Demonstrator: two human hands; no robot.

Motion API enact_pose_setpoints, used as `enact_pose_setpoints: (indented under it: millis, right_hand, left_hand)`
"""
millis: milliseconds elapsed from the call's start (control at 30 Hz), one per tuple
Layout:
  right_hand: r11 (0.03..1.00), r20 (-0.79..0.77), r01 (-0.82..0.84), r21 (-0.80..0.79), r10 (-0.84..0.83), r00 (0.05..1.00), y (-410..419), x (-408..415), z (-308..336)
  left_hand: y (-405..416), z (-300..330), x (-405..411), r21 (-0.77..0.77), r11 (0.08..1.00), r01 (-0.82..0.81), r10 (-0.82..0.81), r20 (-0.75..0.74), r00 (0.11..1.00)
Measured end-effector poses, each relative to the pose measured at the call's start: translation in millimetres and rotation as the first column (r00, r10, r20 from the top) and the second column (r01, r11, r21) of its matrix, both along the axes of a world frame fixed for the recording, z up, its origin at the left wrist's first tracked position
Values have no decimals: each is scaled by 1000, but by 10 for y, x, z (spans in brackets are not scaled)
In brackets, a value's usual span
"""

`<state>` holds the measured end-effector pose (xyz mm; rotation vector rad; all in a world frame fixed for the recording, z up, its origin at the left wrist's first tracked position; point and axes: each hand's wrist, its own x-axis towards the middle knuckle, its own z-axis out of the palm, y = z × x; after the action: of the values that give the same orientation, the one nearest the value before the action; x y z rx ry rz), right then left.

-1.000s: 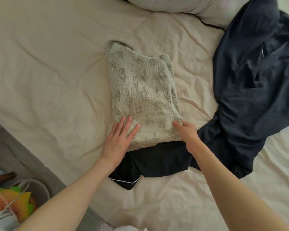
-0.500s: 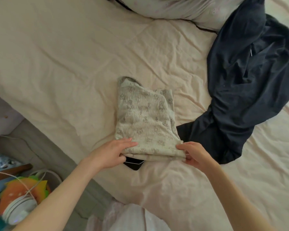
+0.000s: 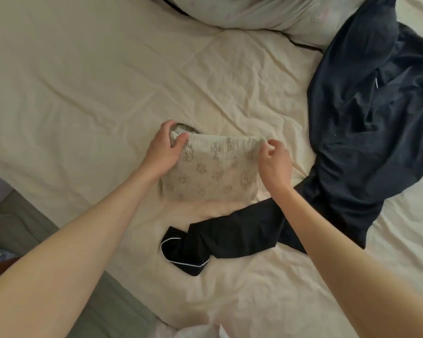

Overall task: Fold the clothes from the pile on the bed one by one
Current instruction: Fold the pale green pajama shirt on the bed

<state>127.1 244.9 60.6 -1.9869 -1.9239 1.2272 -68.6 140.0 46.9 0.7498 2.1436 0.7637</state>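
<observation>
Garment: my folded printed garment (image 3: 213, 169) lies mid-bed, doubled so its far corners meet.
Left hand (image 3: 163, 150): grasps the far-left corner to pin the fold.
Right hand (image 3: 274, 159): fingers loosely curled beside the far-right corner; contact unclear.
Edges: dark clothes (image 3: 366, 132) touch the right side.
Room: bare sheet (image 3: 83, 98) leftward.

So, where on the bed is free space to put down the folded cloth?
The widest bare sheet is left of the folded cloth, from the bed edge up to the pillow. A smaller bare patch lies between cloth and pillow. The right side is crowded: the dark garment covers it, and its sleeve runs just below the cloth, under the right hand.
</observation>
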Motion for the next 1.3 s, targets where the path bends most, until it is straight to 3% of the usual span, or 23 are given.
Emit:
enact_pose_setpoints:
  millis: [67, 133, 200, 300, 533, 633, 733, 833, 900, 933, 1000, 1067, 1133, 1300]
  right_hand:
    - [915, 140, -305, 266, 276, 951, -99, -76, -119]
    - [728, 281, -572, 377, 499, 820, -196, -135, -290]
    - [616, 345, -694, 373, 602, 720, -269, -185, -488]
    - [603, 396, -745, 284, 634, 664, -294, -264, -725]
    - [631, 464, -757, 168, 627, 626, -190, -376, -1238]
    - [633, 461, -758, 158, 631, 624, -189, -399, -1299]
    - [632, 414, -765, 123, 668, 618, -160, -394, -1206]
    - [718, 178, -648, 256, 624, 761, -177, -284, -952]
    - [840, 7, -380, 389, 409, 912, -186, -132, -725]
    - [903, -42, -218, 370, 251, 967, -164, -36, -653]
    - [989, -69, 93, 117, -85, 994, -28, 130, -569]
    - [888, -80, 313, -336, -358, 930, 161, 228, -587]
    - [765, -77, 282, -579, -396, 915, 300, 269, -639]
    - [655, -199, 51, -754, -301, 932, 475, 229, -726]
  left_hand:
    - [77, -156, 14, 10, 1000, -23, 24, -26, 999]
    - [114, -267, 29, 16, 999, -36, 38, -158, 987]
    - [112, -356, 33, 1, 998, -59, 56, -314, 948]
    - [96, -554, -19, -87, 993, -77, 31, -441, 897]
    - [260, -1040, -108, -193, 981, 6, -132, -648, 750]
    - [265, -1088, -116, -203, 979, -1, -133, -645, 752]
    - [242, -962, -110, -184, 983, 6, -111, -567, 816]
    - [97, -772, -61, -68, 998, -8, -22, -425, 905]
    - [-37, -641, -14, 19, 997, -71, 74, -270, 960]
    - [-94, -584, 0, 37, 991, -129, 134, -193, 972]
    - [-176, -509, -11, -9, 969, -247, 246, -67, 967]
    - [-213, -496, -49, -79, 941, -328, 334, 76, 940]
    - [-215, -521, -84, -113, 924, -367, 383, 209, 900]
    - [-132, -580, -138, -117, 920, -374, 392, 242, 888]
